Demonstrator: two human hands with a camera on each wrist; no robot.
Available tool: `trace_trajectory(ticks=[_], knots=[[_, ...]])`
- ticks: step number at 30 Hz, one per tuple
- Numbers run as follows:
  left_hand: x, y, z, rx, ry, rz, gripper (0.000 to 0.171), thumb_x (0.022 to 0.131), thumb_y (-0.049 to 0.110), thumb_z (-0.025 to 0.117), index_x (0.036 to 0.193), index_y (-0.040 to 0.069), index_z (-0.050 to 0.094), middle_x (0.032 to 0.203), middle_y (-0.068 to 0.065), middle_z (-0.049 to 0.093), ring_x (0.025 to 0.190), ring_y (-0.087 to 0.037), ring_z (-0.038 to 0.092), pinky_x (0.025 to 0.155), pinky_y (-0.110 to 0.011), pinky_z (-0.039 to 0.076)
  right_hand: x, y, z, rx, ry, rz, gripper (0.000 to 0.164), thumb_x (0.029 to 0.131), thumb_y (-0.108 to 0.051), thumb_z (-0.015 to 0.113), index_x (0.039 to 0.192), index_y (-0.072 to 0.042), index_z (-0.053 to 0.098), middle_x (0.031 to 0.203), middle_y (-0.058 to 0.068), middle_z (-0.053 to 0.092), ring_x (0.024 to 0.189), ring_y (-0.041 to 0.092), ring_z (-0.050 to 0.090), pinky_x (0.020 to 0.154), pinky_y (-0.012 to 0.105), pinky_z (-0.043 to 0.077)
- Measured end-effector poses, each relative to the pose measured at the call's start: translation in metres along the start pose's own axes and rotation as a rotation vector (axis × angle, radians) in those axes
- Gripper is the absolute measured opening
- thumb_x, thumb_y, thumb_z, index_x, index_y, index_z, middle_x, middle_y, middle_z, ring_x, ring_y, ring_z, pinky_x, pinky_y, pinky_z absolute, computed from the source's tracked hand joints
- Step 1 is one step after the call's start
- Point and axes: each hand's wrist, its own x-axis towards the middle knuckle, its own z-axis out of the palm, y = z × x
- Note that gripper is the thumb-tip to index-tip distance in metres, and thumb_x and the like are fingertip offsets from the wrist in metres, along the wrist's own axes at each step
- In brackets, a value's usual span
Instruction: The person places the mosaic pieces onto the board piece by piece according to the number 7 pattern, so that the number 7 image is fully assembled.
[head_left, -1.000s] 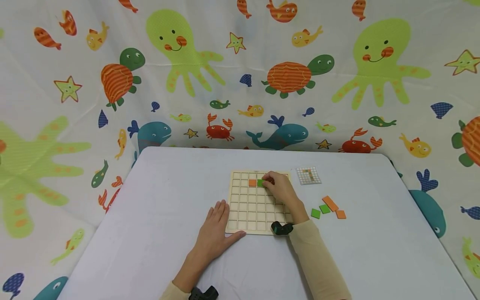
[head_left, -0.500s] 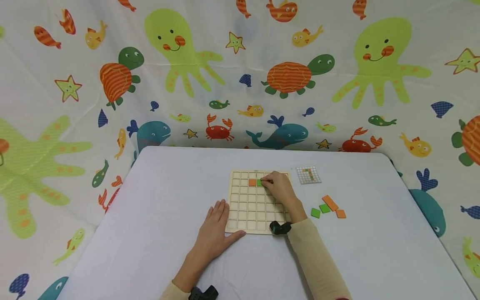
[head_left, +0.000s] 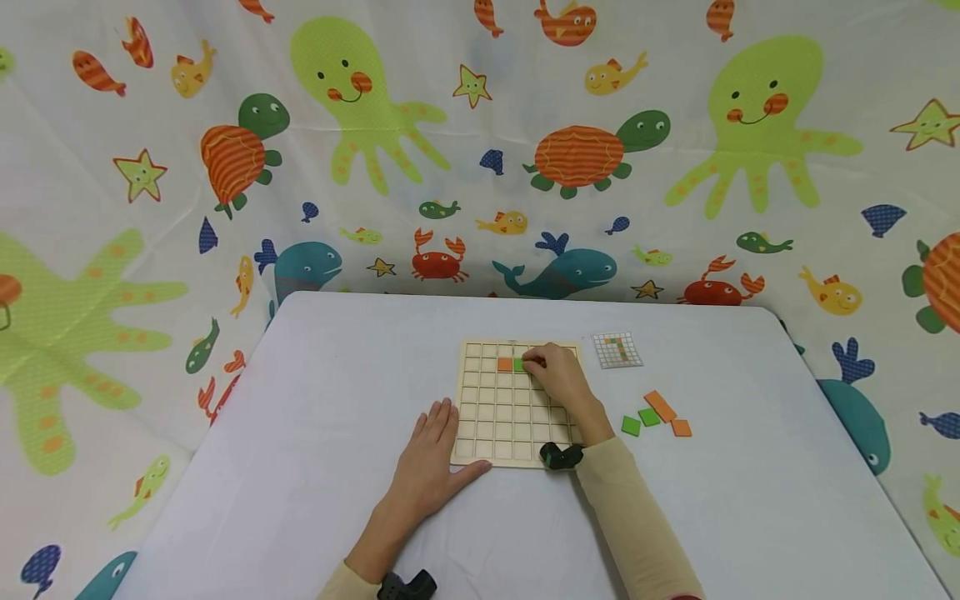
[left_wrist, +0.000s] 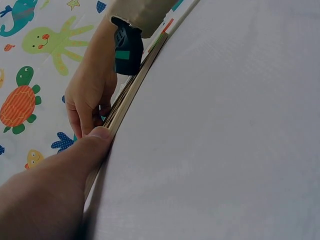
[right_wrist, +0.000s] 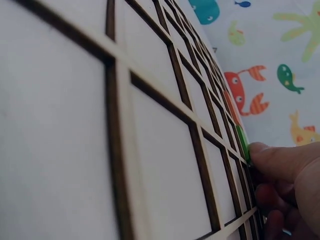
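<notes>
A square wooden grid board (head_left: 486,417) lies on the table. In its upper part an orange square tile (head_left: 505,364) sits in a cell, with a green square tile (head_left: 518,365) just to its right. My right hand (head_left: 558,375) pinches the green tile by its right side, thumb and fingertips curled over the board. The right wrist view shows the thumb (right_wrist: 272,159) against the green tile's edge; the fingers' contact is partly hidden. My left hand (head_left: 429,467) rests flat at the board's lower left corner, fingers straight along the left edge and thumb at the front edge.
Right of the board lie an orange rectangular tile (head_left: 660,406), a green tile (head_left: 649,417), another green tile (head_left: 632,427) and an orange square (head_left: 681,428). A printed grid card (head_left: 618,351) lies beyond them. Behind the table hangs a sea-animal curtain (head_left: 465,125).
My right hand has shifted very slightly left at the green tile since the earliest frame. The left hand and the loose tiles stay where they were.
</notes>
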Motion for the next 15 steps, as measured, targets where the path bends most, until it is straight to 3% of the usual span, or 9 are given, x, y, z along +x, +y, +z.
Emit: trace_trajectory(ticks=[15], knots=[[-0.0007, -0.0001, -0.0004, 0.003, 0.011, 0.004, 0.102, 0.088, 0.070, 0.059, 0.152, -0.005, 0.035, 0.162, -0.022, 0.030, 0.154, -0.034, 0.025, 0.126, -0.050, 0.023, -0.0068, -0.0050, -0.0086, 0.020, -0.039, 0.022, 0.029, 0.098, -0.020, 0.066, 0.122, -0.004, 0.070, 0.108, 0.011, 0.071, 0.093, 0.023, 0.064, 0.083, 0.039, 0.056]])
